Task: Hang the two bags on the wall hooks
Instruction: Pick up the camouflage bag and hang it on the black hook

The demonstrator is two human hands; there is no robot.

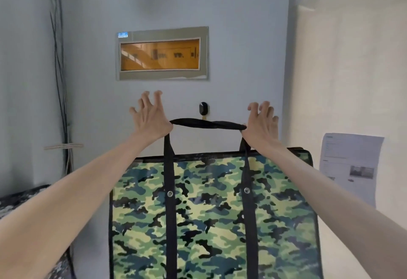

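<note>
A pale grey-blue wall (231,25) is shown, fitted with a framed panel with an amber window (161,53) and a black wall hook (203,108); a printed sheet (350,164) is fixed to the cream surface at right. A camouflage bag (209,212) is held up just below the hook by its black handle (208,123), stretched between the left hand (150,116) and the right hand (261,122); each grip is pinched on the strap, remaining fingers splayed. A second bag (19,199) is cut off at lower left.
</note>
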